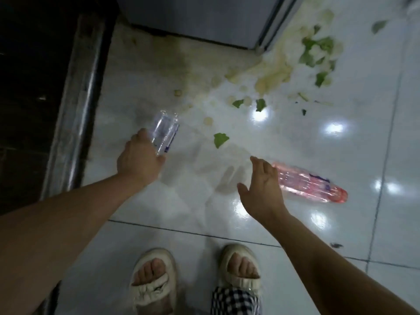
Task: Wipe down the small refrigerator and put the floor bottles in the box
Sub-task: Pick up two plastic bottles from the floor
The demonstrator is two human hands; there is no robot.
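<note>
Far left I see a dark doorway strip with a metal threshold rail (75,105) running up the frame beside the white floor tiles (181,235). Next to it, my left hand (138,160) is curled round the lower end of a clear plastic bottle (164,131), gripping it; the bottle points up and away from me and I cannot tell if it still touches the floor. Above, at the top edge, stands the base of the small refrigerator (195,17), its bottom corner close to a yellowish smear. A green leaf scrap (220,139) lies on the tile between my two hands. My right hand (264,189) has its fingers spread and straight, holding nothing, poised at the near end of a pink plastic bottle (311,184) that lies on its side on the floor, its length running off to the right. I cannot tell whether the fingers touch it. Further right and up, a mess of pale and green vegetable scraps (313,57) is scattered across the tile near the refrigerator's corner. At the bottom, my feet sit in cream sandals (154,280), with checked fabric (236,301) by the right one.
</note>
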